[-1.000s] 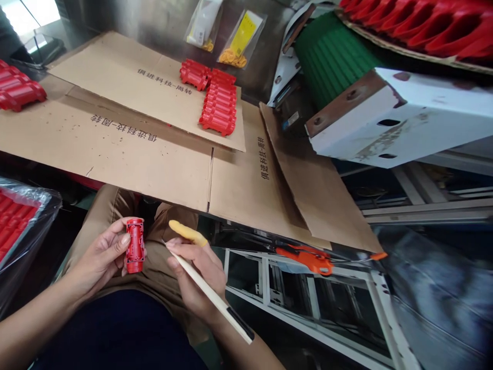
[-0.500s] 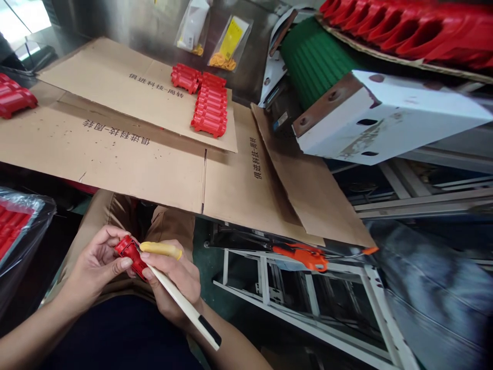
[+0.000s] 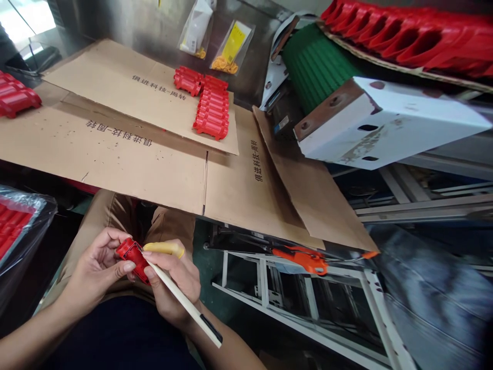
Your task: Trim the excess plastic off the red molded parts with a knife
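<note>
Above my lap, my left hand (image 3: 103, 263) grips a small red plastic part (image 3: 133, 257) between thumb and fingers. The part is roughly cylindrical, with an open, ribbed side showing near its upper end. My right hand (image 3: 173, 280) is closed around a slim cream-white tool with a long handle (image 3: 185, 300), black near its rear end. A yellow finger cot (image 3: 164, 248) covers one finger of that hand. The tool's tip meets the red part's edge, but its shape is too small to make out. My right thumb also touches the part's lower end.
Cardboard sheets (image 3: 162, 174) cover the table ahead, with a group of red parts (image 3: 211, 110) on them. Bags of yellow pieces (image 3: 231, 49) lie behind. A plastic-lined box (image 3: 46, 205) stands left. On the right are a green-belted conveyor (image 3: 316, 64) and an orange-handled tool (image 3: 304, 258).
The red part has turned slightly in my fingers, so more of its open side shows. Both hands stay almost in place, and the whole view has shifted a little.
</note>
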The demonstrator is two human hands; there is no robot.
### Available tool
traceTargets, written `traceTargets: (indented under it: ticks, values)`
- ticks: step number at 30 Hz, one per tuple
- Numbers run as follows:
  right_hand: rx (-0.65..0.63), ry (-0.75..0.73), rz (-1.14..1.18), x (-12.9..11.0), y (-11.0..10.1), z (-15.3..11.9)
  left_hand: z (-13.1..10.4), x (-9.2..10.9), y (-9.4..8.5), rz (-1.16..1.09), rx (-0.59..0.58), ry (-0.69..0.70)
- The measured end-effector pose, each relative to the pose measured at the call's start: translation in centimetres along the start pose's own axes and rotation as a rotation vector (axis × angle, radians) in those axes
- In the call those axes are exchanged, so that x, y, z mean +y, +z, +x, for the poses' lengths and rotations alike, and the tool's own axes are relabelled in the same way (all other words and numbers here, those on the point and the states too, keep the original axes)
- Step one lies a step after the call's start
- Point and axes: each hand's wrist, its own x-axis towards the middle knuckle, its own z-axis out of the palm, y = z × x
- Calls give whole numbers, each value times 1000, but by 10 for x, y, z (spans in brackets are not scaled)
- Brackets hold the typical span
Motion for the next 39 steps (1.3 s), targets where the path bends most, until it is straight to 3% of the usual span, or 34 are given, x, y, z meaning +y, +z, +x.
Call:
traceTargets:
  ticks: [5, 11, 14, 20, 28, 39]
  values:
    - [20, 9, -5, -3, 0, 0, -2, -1, 2, 35, 34, 15]
    - [-46, 25, -44, -6, -7, -1, -4, 0, 0, 122, 77, 53]
    - [-81, 116, -53, -9, -14, -1, -2, -1, -5, 165, 114, 90]
    - [-64, 250, 87, -12, -23, 8, 3, -7, -16, 166, -21, 129]
    - [-77, 300, 171, -6, -20, 7, -8, -1, -3, 52, 27, -16]
    - [-100, 339, 137, -8, -22, 10, -5, -4, -10, 146, 16, 33]
